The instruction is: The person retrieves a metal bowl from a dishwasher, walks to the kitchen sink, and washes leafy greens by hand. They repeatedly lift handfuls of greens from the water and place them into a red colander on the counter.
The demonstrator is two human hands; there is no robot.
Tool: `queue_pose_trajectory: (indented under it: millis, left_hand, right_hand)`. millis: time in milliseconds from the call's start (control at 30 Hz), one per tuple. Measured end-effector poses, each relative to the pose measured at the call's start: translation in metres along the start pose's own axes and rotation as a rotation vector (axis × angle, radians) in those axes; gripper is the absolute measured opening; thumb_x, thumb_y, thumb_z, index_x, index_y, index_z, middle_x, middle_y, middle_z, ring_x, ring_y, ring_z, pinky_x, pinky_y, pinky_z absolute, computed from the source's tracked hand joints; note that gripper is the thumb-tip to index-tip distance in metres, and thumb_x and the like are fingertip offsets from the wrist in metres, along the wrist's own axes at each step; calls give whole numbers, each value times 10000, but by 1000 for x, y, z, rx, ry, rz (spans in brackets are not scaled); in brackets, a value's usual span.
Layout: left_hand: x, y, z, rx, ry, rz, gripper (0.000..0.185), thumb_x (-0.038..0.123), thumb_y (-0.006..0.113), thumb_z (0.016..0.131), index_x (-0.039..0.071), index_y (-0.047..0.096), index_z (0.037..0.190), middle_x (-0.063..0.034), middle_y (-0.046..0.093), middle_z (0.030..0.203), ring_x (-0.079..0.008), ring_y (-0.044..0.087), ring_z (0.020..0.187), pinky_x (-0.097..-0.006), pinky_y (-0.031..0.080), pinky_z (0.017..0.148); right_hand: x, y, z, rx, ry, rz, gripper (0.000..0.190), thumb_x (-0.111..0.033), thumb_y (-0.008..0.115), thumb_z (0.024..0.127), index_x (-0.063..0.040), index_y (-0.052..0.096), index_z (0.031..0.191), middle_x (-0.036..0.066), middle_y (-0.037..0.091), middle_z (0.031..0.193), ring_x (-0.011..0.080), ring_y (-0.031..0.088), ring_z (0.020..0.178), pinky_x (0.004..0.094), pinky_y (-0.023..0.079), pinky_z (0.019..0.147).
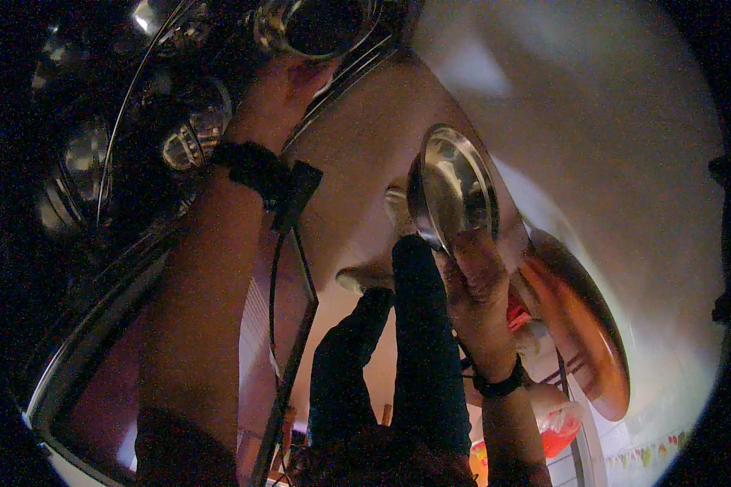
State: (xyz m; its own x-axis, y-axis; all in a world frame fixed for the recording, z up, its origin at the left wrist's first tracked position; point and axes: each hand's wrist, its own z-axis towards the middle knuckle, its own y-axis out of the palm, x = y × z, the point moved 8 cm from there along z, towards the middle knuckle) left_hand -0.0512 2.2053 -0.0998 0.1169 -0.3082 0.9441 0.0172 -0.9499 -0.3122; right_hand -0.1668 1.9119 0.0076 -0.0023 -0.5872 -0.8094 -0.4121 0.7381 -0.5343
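My right hand (pixel 478 277) grips the lower rim of a shiny steel bowl (pixel 457 189), which is tilted on its side with its inside showing. Higher up on the left, my left hand (pixel 289 82) reaches among metal vessels in a dark storage space. A round steel vessel (pixel 265 27) overlaps its fingers, so whether they hold it is hidden. On my left wrist is a black strap with a small box (pixel 298 192) and a cable. A dark band (pixel 499 383) circles my right wrist.
Several steel vessels (pixel 198 137) crowd the dim space at left, behind a thin wire (pixel 119 122). A pale-edged dark frame (pixel 55 365) runs along the lower left. An orange rounded object (pixel 591 341) stands at right, above a red plastic bag (pixel 560 429). My legs (pixel 429 353) and feet show below.
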Motion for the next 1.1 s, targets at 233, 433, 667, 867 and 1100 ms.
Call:
queue_pose_trajectory:
  millis: [233, 433, 667, 867, 1100]
  left_hand:
    - [-14, -10, -89, 443, -563, -561, 239, 112, 600, 878, 24, 608, 1100, -87, 651, 1043, -211, 649, 839, -350, 575, 714]
    - [17, -27, -188, 526, -675, -374, 276, 102, 582, 853, -9, 592, 1106, -105, 647, 1025, -165, 650, 735, -303, 570, 564]
    - [96, -12, -239, 282, -851, -159, 285, 80, 523, 872, 13, 597, 1139, -109, 679, 990, -159, 656, 687, -268, 546, 527]
    - [145, 5, -264, 302, -593, -270, 279, 100, 527, 895, 16, 595, 1152, -104, 682, 965, -150, 658, 675, -257, 547, 536]
    - [205, -2, -299, 286, -485, -415, 340, 169, 558, 928, 34, 545, 1240, -99, 663, 1034, -159, 668, 721, -271, 572, 571]
  right_hand:
    - [-30, -27, -10, 14, -160, -94, 294, 76, 589, 805, -14, 640, 1079, 158, 620, 970, 330, 599, 903, 357, 485, 803]
    - [-79, -15, -30, 46, -374, -239, 377, 93, 604, 689, -45, 659, 1037, 116, 628, 983, 315, 581, 887, 394, 468, 778]
    - [-131, -29, -51, -52, -544, -276, 360, 8, 652, 667, -73, 665, 1018, 64, 624, 1011, 275, 565, 914, 397, 447, 795]
    - [-168, -38, -64, -89, -741, -334, 313, -46, 625, 703, -87, 667, 1011, 42, 616, 1006, 241, 573, 949, 389, 443, 833]
    - [-214, -50, -99, -177, -893, -403, 332, -55, 619, 681, -80, 668, 1008, 34, 614, 1001, 241, 571, 966, 395, 442, 859]
